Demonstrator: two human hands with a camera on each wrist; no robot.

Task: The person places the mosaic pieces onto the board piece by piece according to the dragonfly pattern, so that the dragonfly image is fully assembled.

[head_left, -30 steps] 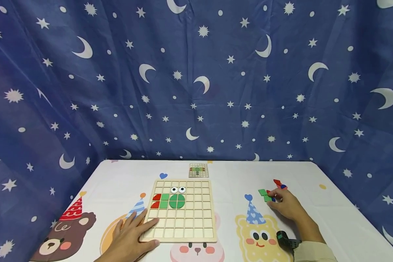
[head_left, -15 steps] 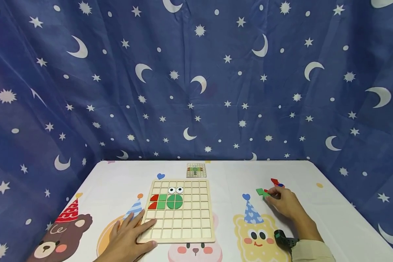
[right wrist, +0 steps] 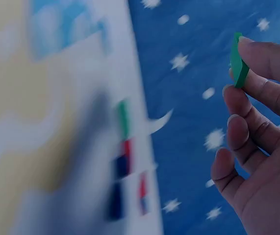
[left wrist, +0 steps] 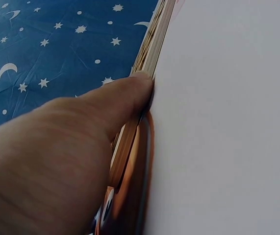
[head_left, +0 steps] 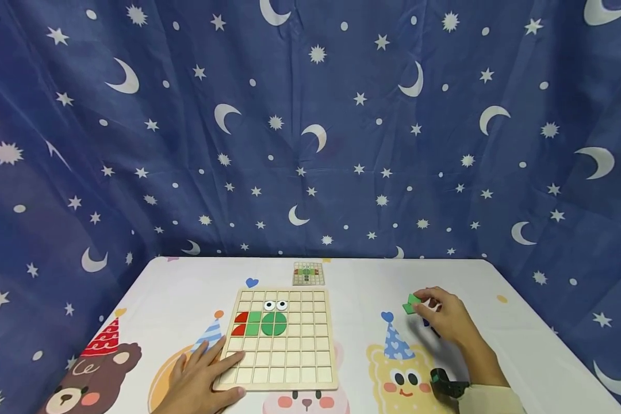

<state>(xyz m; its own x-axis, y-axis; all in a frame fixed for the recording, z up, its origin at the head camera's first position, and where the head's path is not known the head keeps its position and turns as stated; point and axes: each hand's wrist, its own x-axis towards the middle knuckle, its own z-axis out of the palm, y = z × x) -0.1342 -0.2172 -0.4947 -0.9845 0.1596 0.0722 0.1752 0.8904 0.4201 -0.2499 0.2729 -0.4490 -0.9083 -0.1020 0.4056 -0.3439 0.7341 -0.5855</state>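
My left hand point(head_left: 199, 376) rests with spread fingers at the lower left of a wooden grid board point(head_left: 300, 359). In the left wrist view its thumb point(left wrist: 125, 93) touches the board's edge. My right hand point(head_left: 447, 319), raised over the table's right side, pinches a green tile point(right wrist: 239, 63) between thumb and fingertips. Below it lie another green tile point(right wrist: 123, 119) and several red and blue pieces, blurred in the right wrist view and mostly behind the hand in the head view. On the board sit red pieces point(head_left: 240, 323), green squares point(head_left: 253, 323), a green circle point(head_left: 274, 324) and two eye pieces point(head_left: 275, 305).
A small picture card point(head_left: 307, 274) lies behind the board, showing a grid with a coloured figure. The white tablecloth point(head_left: 362, 322) has printed cartoon animals. A blue star-patterned curtain point(head_left: 310, 172) hangs behind the table.
My right hand has taken a green tile from the loose pieces and lifted it off the table. The left hand has stayed at the board. The head view has shifted slightly.
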